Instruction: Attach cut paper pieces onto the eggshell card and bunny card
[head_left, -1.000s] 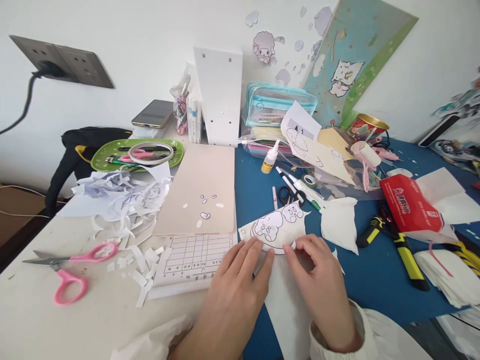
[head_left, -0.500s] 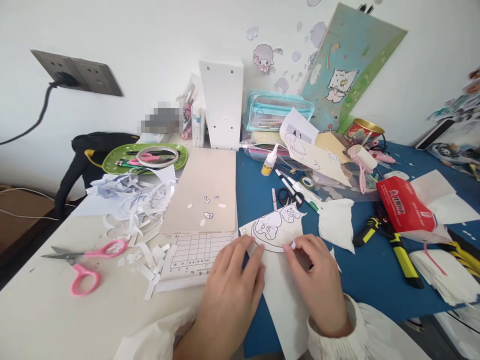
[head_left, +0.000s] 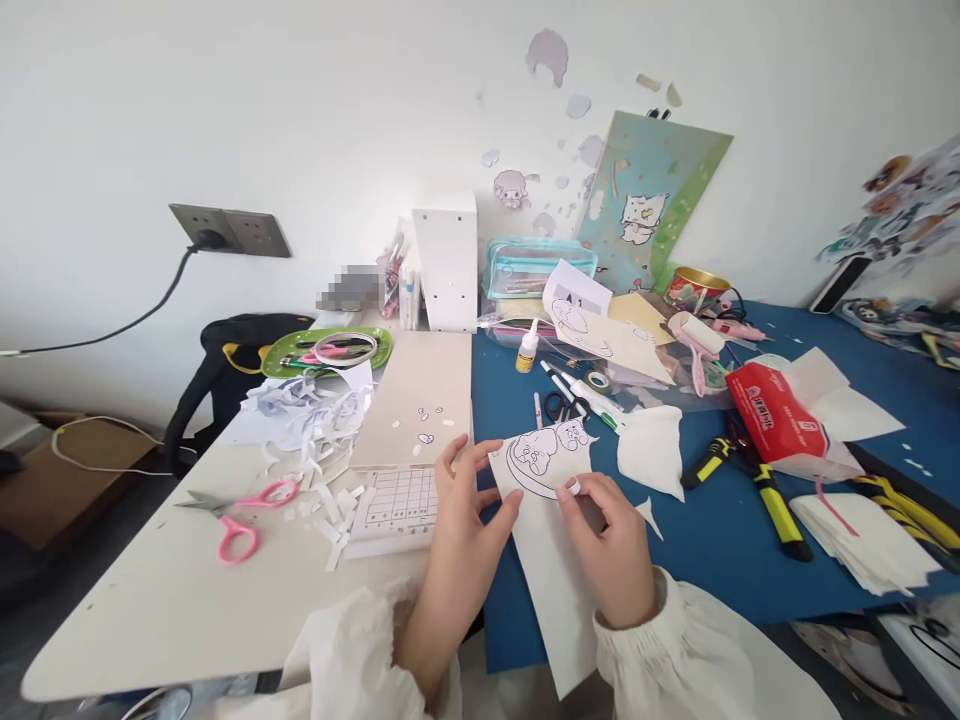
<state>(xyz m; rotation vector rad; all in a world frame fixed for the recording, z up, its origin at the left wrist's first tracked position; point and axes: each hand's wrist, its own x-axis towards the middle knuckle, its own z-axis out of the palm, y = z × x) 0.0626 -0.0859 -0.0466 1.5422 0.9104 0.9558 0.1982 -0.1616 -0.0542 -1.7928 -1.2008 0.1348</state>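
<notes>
A long white paper sheet (head_left: 551, 570) with black-outlined cartoon animals on its upper part lies in front of me, its lower end hanging past the table edge. My left hand (head_left: 472, 510) is at the sheet's left edge, thumb and fingers spread apart with nothing between them. Over the sheet's right side, my right hand (head_left: 609, 545) pinches a small white piece (head_left: 573, 484) between thumb and forefinger, just by the curved outline. What the piece is made of, I cannot tell. Black-handled scissors (head_left: 564, 405) lie just beyond the sheet, partly covered by it.
Pink-handled scissors (head_left: 238, 520) and paper scraps (head_left: 307, 410) lie to the left, beside a beige board (head_left: 412, 380) with small cut-outs. A glue bottle (head_left: 527, 348) stands at the back. To the right are a white pouch-like piece (head_left: 651, 450), yellow-black pliers (head_left: 772, 510) and a red packet (head_left: 776, 415).
My left hand has lifted from lying flat along the sheet's edge, and its fingers have spread. The right hand keeps its pinch. My view has tilted up.
</notes>
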